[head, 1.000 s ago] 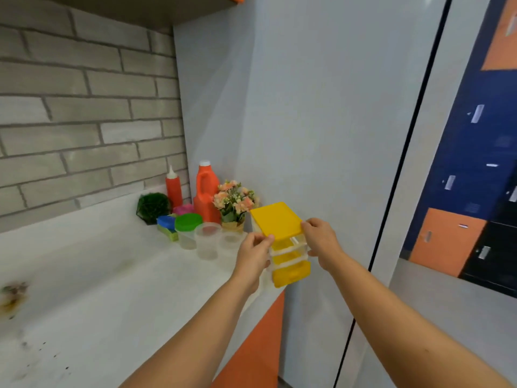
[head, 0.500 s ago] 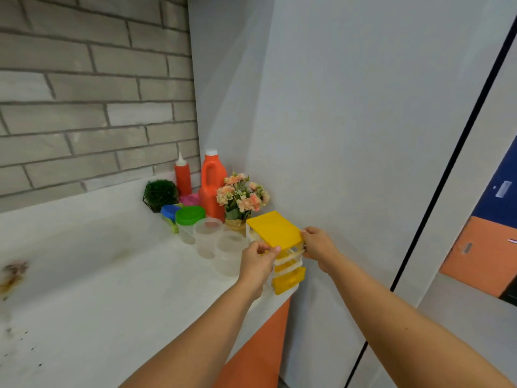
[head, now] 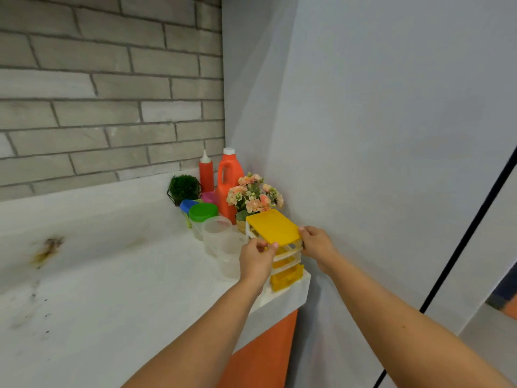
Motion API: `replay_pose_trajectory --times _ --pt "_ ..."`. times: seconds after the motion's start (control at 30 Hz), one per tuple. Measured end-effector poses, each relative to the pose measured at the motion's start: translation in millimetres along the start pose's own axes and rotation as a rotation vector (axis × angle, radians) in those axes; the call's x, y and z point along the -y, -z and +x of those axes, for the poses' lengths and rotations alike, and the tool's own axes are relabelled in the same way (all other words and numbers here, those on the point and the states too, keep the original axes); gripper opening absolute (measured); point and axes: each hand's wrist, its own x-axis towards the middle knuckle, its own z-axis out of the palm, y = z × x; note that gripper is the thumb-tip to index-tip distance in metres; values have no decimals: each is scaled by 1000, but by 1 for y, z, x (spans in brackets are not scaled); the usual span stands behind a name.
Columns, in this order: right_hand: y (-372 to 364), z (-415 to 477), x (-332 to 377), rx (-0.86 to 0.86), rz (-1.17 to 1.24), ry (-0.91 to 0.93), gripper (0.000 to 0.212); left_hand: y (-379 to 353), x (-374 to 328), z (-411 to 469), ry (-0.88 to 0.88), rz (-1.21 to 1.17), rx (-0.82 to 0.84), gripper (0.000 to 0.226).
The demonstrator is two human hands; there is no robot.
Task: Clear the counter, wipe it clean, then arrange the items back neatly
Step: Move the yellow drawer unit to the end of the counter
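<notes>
A small yellow drawer unit [head: 275,231] with a white frame stands at the right end of the white counter [head: 112,303], against the grey wall. My left hand [head: 256,261] grips its left side and my right hand [head: 317,245] grips its right side near the top. Behind it sit a pot of pink flowers [head: 253,197], two clear plastic tubs [head: 216,233], a green-lidded tub [head: 202,212], a blue-lidded tub [head: 187,205], an orange jug [head: 229,180], a red squeeze bottle [head: 206,173] and a green ball plant [head: 184,189].
The counter bears a brown stain [head: 46,250] on its backsplash and dark specks [head: 42,317] at the left. A brick wall [head: 98,93] rises behind. An orange cabinet front [head: 265,357] lies below the counter's right edge.
Both hands have carried the yellow drawer unit down and inward, from over the counter's edge onto its right end. The view has turned left, towards the corner.
</notes>
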Motion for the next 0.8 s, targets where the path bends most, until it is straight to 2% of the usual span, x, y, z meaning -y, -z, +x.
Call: replay_pose_trajectory --times 0.1,0.23,0.43,0.57,0.7,0.8 --pt "3 1 3 8 -76 51 27 -1 0 -2 -22 29 -53 28" --pt "8 1 18 -133 -107 129 31 3 -3 -6 -56 42 -116 26" --pt "5 -16 56 -258 -141 402 22 17 -17 -13 -94 -44 -171 14" --pt "-15 -31 80 -199 -116 511 17 43 -22 -17 -140 -41 -232 5" --pt "-44 -48 98 -138 -82 629 16 79 -24 -23 -116 -79 -307 15" --pt "-70 -63 114 -55 -29 686 21 114 -23 -29 -105 -103 -354 14"
